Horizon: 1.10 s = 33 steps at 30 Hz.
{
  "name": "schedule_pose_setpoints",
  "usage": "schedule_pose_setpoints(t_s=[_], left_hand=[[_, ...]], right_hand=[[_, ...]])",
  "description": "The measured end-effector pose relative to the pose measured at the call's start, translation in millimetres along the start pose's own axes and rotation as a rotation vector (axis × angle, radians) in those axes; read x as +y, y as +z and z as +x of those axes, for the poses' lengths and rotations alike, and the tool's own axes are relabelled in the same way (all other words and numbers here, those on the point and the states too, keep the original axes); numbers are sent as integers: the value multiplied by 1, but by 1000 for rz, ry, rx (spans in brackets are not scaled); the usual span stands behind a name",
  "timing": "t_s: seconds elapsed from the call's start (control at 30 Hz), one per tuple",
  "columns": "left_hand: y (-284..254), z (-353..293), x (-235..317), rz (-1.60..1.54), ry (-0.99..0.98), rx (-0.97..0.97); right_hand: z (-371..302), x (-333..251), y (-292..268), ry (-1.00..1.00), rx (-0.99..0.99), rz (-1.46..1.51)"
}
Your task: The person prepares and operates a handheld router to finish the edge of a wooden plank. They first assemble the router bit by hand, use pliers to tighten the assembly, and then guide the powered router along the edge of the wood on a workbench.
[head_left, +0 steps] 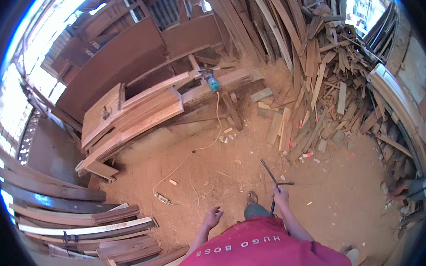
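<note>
Dusty floor (337,203); right hand (281,195), fingers clamped on one dark branched tool (269,172); left hand (212,218), fingers apart.

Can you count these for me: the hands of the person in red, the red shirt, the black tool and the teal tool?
Hands: 2 (left hand, right hand)
Red shirt: 1
Black tool: 1
Teal tool: 1
Total: 5

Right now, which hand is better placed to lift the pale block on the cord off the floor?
Probably the left hand: it looks empty and is nearer the pale block, while the right hand grips a dark branched rod farther off.
</note>
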State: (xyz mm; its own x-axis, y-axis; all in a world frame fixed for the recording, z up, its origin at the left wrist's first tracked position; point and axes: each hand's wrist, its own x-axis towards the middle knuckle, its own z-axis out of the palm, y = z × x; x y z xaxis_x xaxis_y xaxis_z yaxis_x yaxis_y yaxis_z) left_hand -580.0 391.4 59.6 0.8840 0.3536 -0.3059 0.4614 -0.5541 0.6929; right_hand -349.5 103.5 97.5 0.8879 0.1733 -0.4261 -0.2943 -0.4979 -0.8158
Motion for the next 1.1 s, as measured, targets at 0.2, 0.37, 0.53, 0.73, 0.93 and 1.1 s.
schedule_pose_setpoints(t_s=[0.2, 0.37, 0.53, 0.73, 0.93, 1.1], left_hand=[[-62, 88, -15, -444, -387, 107], [-130, 174, -21, -634, -439, 248], [-189, 292, -59, -693, -468, 249], [-309, 443, -65, -265, -274, 159], [-389, 502, -18, -554, -302, 369], [-378, 512, 2, -550, -462, 422]], right_hand=[[185, -87, 42, -144, 149, -81], [335, -195, 104, -325, 295, -189], [464, -296, 179, -248, 442, -234], [579, -414, 235, -69, 416, -271], [696, -482, 281, 1, 420, -374], [778, -479, 311, -104, 116, -648]])
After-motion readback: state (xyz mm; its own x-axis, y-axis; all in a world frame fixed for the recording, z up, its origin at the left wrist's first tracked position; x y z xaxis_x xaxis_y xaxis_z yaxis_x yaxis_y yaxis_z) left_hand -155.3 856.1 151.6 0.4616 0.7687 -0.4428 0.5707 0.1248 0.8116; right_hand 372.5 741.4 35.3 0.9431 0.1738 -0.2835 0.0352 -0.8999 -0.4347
